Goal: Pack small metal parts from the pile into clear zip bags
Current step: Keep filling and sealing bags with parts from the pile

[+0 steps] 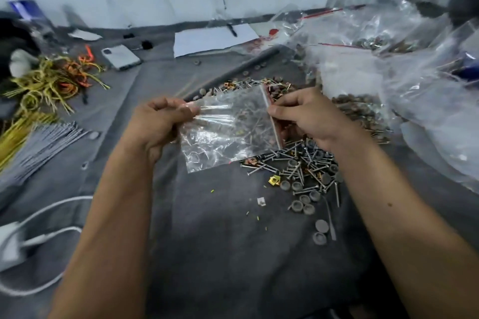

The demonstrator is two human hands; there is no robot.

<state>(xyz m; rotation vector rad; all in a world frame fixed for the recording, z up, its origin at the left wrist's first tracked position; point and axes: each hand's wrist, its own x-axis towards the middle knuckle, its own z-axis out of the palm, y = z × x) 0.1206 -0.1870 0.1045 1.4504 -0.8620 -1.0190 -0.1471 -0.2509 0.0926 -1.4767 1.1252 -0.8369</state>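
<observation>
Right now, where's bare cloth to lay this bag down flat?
Bare grey cloth lies between the forearms, below the zip bag and left of the parts pile. Far right is crowded with filled bags; the left edge holds wire ties and a charger cable.

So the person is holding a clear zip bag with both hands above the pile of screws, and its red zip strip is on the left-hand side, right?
Not quite. The head view shows the zip bag held by both the left hand and right hand above the pile of screws, but its red zip strip is at the right-hand side.
</observation>
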